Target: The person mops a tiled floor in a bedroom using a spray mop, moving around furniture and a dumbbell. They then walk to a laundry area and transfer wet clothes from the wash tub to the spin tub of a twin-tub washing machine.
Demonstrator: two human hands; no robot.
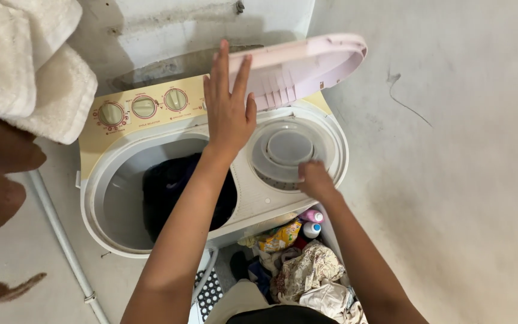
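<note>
I look down on a twin-tub washing machine [103,240] with a cream control panel. My left hand [229,105] is flat and spread against the raised pink lid [307,63] of the right tub, propping it up. My right hand [314,179] rests with its fingertips on the round translucent inner cover [289,147] that sits over the right tub. The left tub stands uncovered, with dark clothes [169,183] lying inside it.
Three dials [144,107] line the panel. A white towel [28,63] hangs at the upper left. Below the machine, a basket holds crumpled laundry [307,273], a yellow packet [280,236] and two bottles [312,223]. A grey pipe [61,237] runs along the concrete floor.
</note>
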